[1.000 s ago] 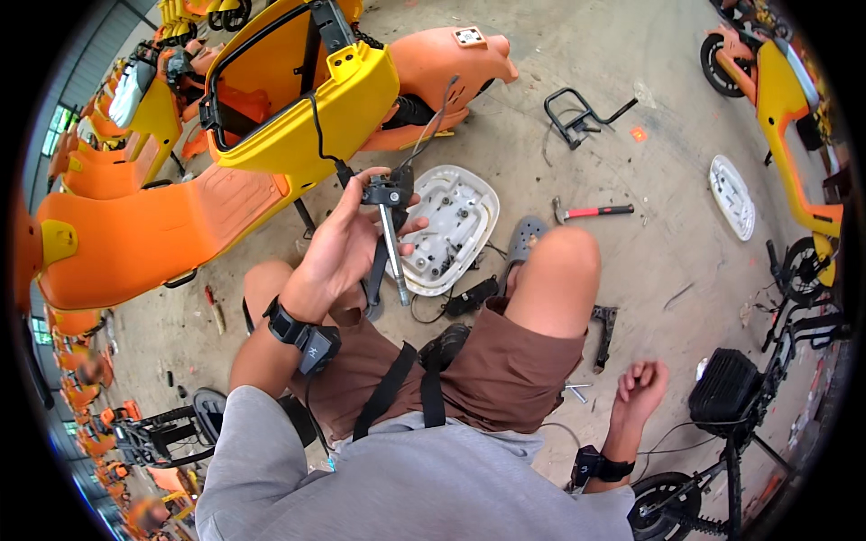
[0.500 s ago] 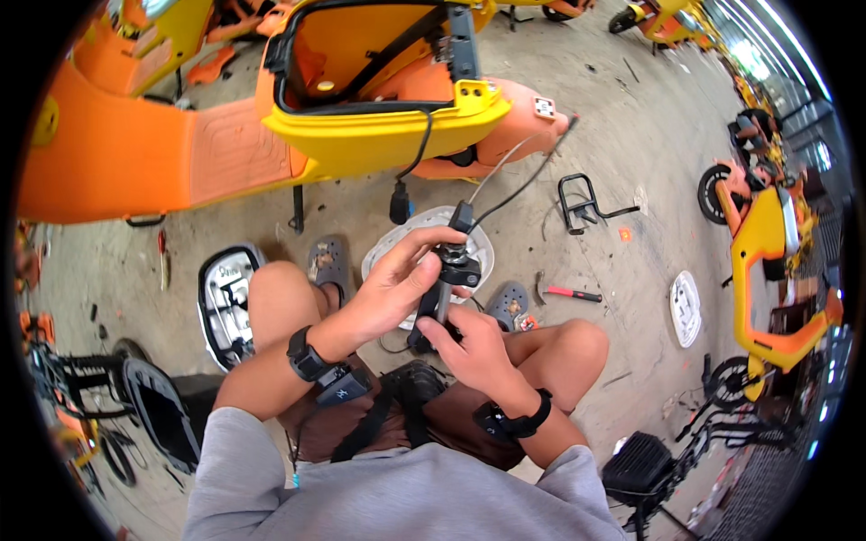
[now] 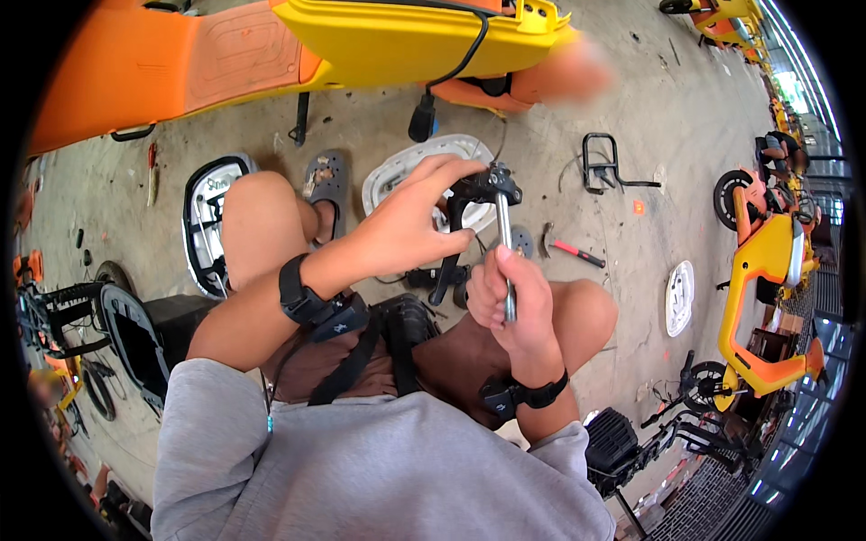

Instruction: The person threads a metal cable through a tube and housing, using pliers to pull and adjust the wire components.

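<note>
Head: right hand (image 3: 525,307) partly hides rod (image 3: 503,221).

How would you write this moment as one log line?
left hand: holds black fitting | right hand: grips metal rod near lower end | floor: hammer, white tray

Here's scuffed, grey-brown floor (image 3: 704,135) spreading below the right hand (image 3: 516,293); far beyond, rightward, a bright window (image 3: 791,90) glows!

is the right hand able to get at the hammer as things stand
Probably not straight away: the right hand is closed around the rod. Nothing covers the hammer, though, which lies on the floor beyond the right knee.
</note>
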Motion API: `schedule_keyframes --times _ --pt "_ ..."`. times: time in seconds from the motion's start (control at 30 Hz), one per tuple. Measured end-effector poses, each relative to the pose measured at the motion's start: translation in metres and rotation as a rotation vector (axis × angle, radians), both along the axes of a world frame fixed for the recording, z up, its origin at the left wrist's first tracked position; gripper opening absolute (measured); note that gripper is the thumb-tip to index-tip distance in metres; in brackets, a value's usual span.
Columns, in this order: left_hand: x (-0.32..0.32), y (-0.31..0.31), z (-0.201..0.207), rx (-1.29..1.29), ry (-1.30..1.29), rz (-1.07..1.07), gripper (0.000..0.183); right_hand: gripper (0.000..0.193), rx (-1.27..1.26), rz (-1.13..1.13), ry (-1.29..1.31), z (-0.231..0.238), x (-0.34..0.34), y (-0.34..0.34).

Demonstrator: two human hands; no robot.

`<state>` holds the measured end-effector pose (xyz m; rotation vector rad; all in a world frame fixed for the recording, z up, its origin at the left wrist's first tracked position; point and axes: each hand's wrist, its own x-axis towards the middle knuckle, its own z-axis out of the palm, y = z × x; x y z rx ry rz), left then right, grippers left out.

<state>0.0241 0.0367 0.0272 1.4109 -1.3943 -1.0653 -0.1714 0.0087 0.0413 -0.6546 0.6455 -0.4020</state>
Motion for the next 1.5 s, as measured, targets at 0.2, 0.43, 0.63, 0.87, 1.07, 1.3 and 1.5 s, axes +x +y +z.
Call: schedule_keyframes --times 0.2,0.43,0.63,0.87,1.07,1.3,1.5 --pt "-0.013 -0.009 -0.023 -0.253 -0.194 0.196 0.078 0.043 0.222 0.083 -0.061 -0.003 -0.005 -0.004" --pt "-0.006 -0.014 -0.012 0.032 0.005 0.156 0.05 0.045 0.214 0.112 -0.089 -0.001 -0.009 -0.007" --pt "-0.001 -0.009 -0.013 0.029 0.187 0.207 0.049 0.048 0.015 0.143 -0.04 -0.001 -0.016 -0.01" --pt "0.013 -0.01 -0.002 -0.025 0.152 0.211 0.046 0.043 -0.628 0.141 0.367 0.002 -0.007 0.002" --pt "0.019 -0.007 -0.002 -0.021 0.162 0.118 0.045 0.042 -0.512 0.04 0.283 -0.003 -0.008 0.005" --pt "0.012 -0.002 -0.001 -0.053 -0.166 0.164 0.045 0.038 -0.369 0.13 0.295 -0.002 -0.008 0.0" --pt "0.021 -0.001 -0.002 0.084 0.149 0.166 0.045 0.034 -0.546 0.246 0.415 -0.002 -0.009 0.0"
